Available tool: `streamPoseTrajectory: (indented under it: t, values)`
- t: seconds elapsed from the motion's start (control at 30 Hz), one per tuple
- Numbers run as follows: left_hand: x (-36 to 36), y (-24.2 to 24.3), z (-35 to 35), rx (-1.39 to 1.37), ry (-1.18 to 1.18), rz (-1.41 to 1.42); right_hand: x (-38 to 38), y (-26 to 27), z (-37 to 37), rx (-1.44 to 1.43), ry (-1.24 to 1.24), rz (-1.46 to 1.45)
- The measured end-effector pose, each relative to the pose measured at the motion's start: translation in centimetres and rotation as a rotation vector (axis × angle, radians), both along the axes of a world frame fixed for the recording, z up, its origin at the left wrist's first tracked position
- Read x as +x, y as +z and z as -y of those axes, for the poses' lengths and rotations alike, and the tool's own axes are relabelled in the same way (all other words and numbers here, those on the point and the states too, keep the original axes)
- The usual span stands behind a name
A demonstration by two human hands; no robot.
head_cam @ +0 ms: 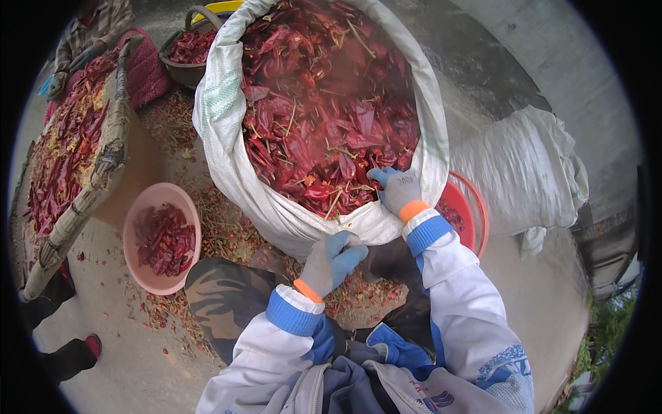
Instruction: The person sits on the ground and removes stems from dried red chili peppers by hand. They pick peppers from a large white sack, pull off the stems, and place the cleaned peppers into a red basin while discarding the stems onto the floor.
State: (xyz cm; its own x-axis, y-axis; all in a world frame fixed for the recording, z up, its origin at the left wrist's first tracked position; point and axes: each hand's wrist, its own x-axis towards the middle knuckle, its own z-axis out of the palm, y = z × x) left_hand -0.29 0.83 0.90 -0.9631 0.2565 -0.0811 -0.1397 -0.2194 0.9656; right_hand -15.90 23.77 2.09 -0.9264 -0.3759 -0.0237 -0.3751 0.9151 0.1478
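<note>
A large white woven sack (pixel 222 134) with a rolled rim stands before me, full of dried red chili peppers (pixel 331 114), some with stems. My right hand (pixel 395 189), in a grey and blue coated work glove, reaches over the near right rim, fingers at the peppers; whether it grips one I cannot tell. Just outside the near rim is my left hand (pixel 333 261), gloved the same way, fingers curled with thumb and fingertips close together. Anything between them is too small to make out. Left of the sack, a pink plastic basin (pixel 132 259) holds more red peppers.
At the left, a raised woven tray (pixel 77 199) bears peppers and seeds; a person (pixel 85 46) in gloves is behind it. A dark basket (pixel 181 75) of peppers, a red bucket (pixel 468 217) and a filled white sack (pixel 517 171) stand around. Stems and scraps litter the floor.
</note>
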Motion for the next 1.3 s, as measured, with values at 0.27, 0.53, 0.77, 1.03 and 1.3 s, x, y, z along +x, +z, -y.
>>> streamPoseTrajectory:
  t: [0.27,0.53,0.77,1.03,1.3]
  values:
    - [-0.2,-0.2,-0.2,0.105,0.043,0.039,1.1,1.8,0.1,-0.328,-0.099,-0.008]
    - [-1.2,-0.4,-1.3,-0.183,0.359,-0.183,6.2,5.2,2.9,-0.369,-0.043,0.095]
    - [-1.8,-1.1,-1.0,-0.411,0.433,-0.527,9.0,4.3,4.6,-0.285,0.293,0.043]
    - [-0.9,1.3,0.1,0.124,0.324,-0.097,9.7,5.4,5.4,-0.669,0.302,0.074]
    - [-1.7,-0.1,0.8,1.076,0.152,0.206,10.4,5.7,6.2,-0.992,0.349,0.033]
